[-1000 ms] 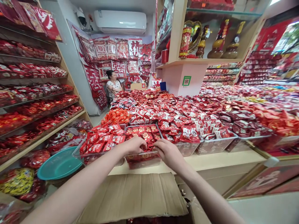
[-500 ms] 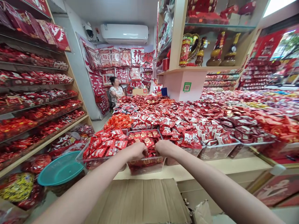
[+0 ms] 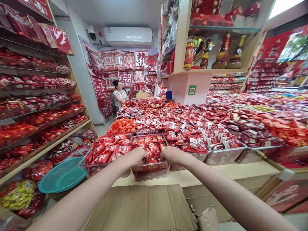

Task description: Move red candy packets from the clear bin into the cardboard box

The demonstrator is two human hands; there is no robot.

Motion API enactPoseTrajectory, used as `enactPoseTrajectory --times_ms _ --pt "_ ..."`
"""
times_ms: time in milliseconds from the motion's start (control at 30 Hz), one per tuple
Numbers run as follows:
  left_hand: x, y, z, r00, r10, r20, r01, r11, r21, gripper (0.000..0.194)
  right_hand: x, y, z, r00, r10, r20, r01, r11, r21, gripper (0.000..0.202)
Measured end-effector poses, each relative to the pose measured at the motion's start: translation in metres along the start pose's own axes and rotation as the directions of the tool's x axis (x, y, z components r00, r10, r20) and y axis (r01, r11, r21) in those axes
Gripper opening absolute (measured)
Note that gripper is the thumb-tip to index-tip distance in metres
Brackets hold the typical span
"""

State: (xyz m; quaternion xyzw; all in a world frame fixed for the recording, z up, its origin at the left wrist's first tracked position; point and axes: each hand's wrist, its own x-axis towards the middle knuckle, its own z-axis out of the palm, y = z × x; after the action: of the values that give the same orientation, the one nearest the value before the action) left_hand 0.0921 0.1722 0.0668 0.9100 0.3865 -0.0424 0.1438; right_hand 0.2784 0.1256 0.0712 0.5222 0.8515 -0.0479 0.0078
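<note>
Both bare arms reached forward over a cardboard box (image 3: 141,205) to a clear bin (image 3: 149,170) of red packets (image 3: 150,146) at the front edge of the worktop (image 3: 216,170). The left hand (image 3: 136,158) was curled over the bin's near rim on its left side, fingers folded down among the packets. The right hand (image 3: 172,155) was curled the same way just beside it, over the rim toward the right. Whether either hand gripped a packet or only the rim could not be told. A second bin (image 3: 106,152) of red packets stood touching the first on its left, and more bins (image 3: 223,150) lined the edge to the right, with a broad heap of red sweets (image 3: 183,118) spreading behind them. A teal bowl (image 3: 62,175) sat low on the left, below shelves (image 3: 40,109) packed with red goods. At the far end a person (image 3: 119,93) sat under an air conditioner (image 3: 128,36). Ornate bottles (image 3: 225,51) stood on a high shelf to the right.
</note>
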Motion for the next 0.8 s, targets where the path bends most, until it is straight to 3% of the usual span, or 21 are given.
enactPoseTrajectory --times_ms 100,200,300,400,533,667,733,800 --pt "0.003 -0.001 0.001 1.0 0.019 0.018 -0.019 1.0 0.01 0.016 -0.007 0.005 0.0 0.999 -0.016 -0.046 0.018 0.999 0.044 0.033" --pt "0.003 -0.001 0.0 0.999 0.035 0.012 -0.035 0.999 0.001 0.017 -0.032 0.004 -0.004 0.98 -0.013 -0.199 0.056 0.975 0.214 0.035" --pt "0.003 0.001 -0.002 0.998 0.07 -0.008 -0.07 0.997 -0.012 0.017 -0.07 -0.01 -0.003 0.944 0.032 -0.33 0.139 0.866 0.481 0.031" --pt "0.006 0.003 -0.001 0.994 0.11 -0.01 -0.111 0.994 -0.012 0.017 -0.108 -0.032 0.01 0.958 0.03 -0.285 0.166 0.752 0.638 0.029" --pt "0.015 0.0 0.004 0.99 0.14 0.02 -0.14 0.99 0.005 0.013 -0.139 -0.055 0.041 0.987 0.048 -0.154 0.08 0.687 0.722 0.032" --pt "0.024 -0.006 0.009 0.988 0.147 0.057 -0.148 0.989 0.024 0.013 -0.147 -0.063 0.087 0.996 0.04 -0.074 0.029 0.654 0.756 0.033" --pt "0.027 -0.007 0.011 0.989 0.136 0.063 -0.138 0.99 0.039 0.013 -0.144 -0.066 0.113 0.997 0.005 -0.076 0.052 0.685 0.727 0.03" --pt "0.028 -0.005 0.011 0.99 0.125 0.058 -0.128 0.99 0.051 0.014 -0.141 -0.072 0.136 0.996 -0.001 -0.088 0.055 0.792 0.608 0.025"
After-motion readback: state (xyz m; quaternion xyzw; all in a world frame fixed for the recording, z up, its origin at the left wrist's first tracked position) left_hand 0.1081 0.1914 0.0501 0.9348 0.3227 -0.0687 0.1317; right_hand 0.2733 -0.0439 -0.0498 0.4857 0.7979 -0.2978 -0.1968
